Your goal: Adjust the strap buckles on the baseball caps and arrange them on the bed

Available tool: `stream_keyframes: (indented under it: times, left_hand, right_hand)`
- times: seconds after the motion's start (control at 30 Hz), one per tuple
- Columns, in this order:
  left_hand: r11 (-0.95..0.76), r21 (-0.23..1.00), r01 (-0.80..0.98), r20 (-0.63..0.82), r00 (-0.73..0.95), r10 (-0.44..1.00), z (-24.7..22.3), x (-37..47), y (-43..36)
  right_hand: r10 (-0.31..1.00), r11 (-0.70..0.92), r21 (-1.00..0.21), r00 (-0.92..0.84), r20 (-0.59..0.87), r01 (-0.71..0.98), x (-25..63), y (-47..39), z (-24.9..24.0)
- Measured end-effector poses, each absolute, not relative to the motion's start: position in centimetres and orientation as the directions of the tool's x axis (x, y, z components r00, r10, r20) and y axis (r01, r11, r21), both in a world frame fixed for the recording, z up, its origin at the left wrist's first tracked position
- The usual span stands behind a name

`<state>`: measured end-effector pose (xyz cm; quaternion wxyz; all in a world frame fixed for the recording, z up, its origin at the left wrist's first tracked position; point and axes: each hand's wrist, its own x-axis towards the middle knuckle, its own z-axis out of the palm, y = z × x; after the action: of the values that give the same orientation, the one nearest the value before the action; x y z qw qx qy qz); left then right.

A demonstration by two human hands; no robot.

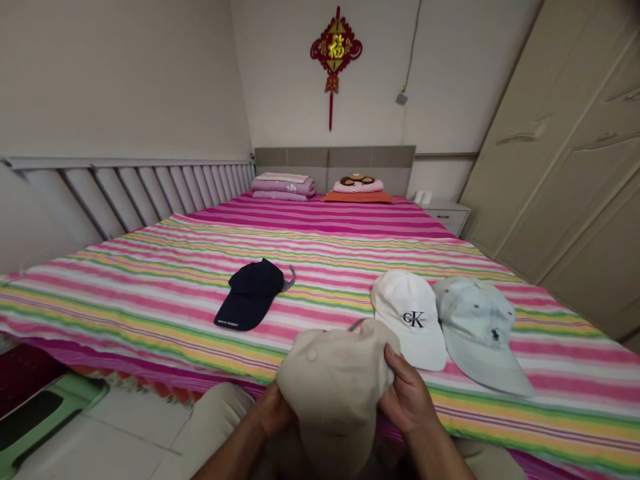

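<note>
A beige baseball cap (pixel 340 380) is held between my two hands at the near edge of the bed, its brim pointing down toward me. My left hand (pixel 277 408) grips its left side, with the fingers partly hidden behind the cap. On the other side my right hand (pixel 407 393) holds the rim, thumb on the outside. Just beyond, to the right, lies a white cap (pixel 407 313) with dark lettering. Beside it, touching, is a pale blue cap (pixel 473 327) with a small dark emblem. A dark navy cap (pixel 253 290) rests farther left with its strap sticking out.
The caps lie on a bed with a striped sheet (pixel 165 280). Folded bedding (pixel 283 187) and an orange pillow (pixel 357 197) are by the headboard (pixel 295 157). A green stool (pixel 45 420) stands at lower left. To the right are a nightstand (pixel 445 215) and a wardrobe (pixel 565 147).
</note>
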<state>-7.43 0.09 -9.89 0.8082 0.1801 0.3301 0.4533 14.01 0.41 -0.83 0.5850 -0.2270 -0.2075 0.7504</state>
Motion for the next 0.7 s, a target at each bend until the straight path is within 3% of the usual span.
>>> stream_keyframes:
  times: [0.2, 0.5, 0.7]
  left_hand:
    - [0.395, 0.663, -0.636, -0.157, 0.397, 0.904, -4.9, -7.7, 1.1]
    - [0.477, 0.711, -0.516, -0.166, 0.536, 0.828, -3.2, -6.4, 0.4]
    - [0.346, 0.833, -0.431, -0.073, 0.535, 0.842, -1.9, -6.6, 1.2]
  right_hand:
    - [0.973, -0.227, -0.598, -0.159, -0.166, -0.768, 16.1, -0.7, -2.0]
    - [0.988, -0.146, -0.754, -0.128, -0.083, -0.641, 18.3, -1.9, -3.7]
    - [0.971, -0.22, -0.714, -0.218, -0.097, -0.664, 19.8, -2.5, -4.4]
